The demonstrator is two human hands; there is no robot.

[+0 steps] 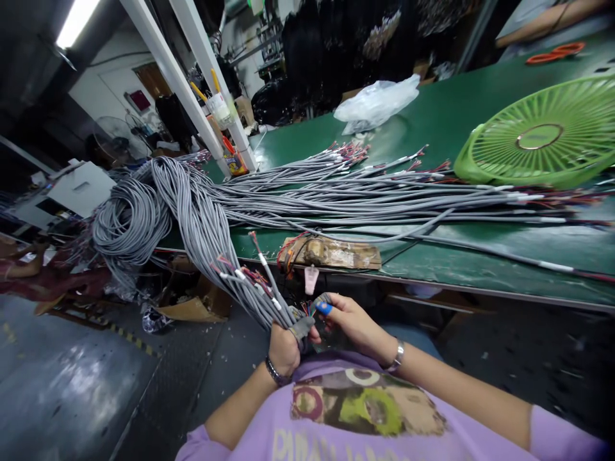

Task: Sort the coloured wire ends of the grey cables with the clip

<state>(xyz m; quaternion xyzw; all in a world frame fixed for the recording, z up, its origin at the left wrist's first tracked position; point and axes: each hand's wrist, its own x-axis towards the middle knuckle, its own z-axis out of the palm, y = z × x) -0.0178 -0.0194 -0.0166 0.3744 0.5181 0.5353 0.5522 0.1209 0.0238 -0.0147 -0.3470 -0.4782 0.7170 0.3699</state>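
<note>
Below the table's front edge, my left hand (284, 349) is wrapped round the end of a thick bundle of grey cables (250, 301). Grey tape covers some of its fingers. Thin coloured wires (308, 311) fan out from a cable end between my two hands. My right hand (343, 317), with blue and grey tape on its fingers, pinches at these wires from the right. Other cable ends with white sleeves (263, 259) and reddish wires stick up beside the bundle. Just above my hands, a pale pink clip (311, 280) hangs at the table edge under a wooden block (336, 253).
Long grey cables (298, 205) lie across the green table (480, 256), with a coil (129, 221) at the left. A green fan (538, 134), a clear plastic bag (377, 105) and orange scissors (555, 53) lie further back. White posts (192, 70) rise at the left. Another person's arm (542, 25) shows top right.
</note>
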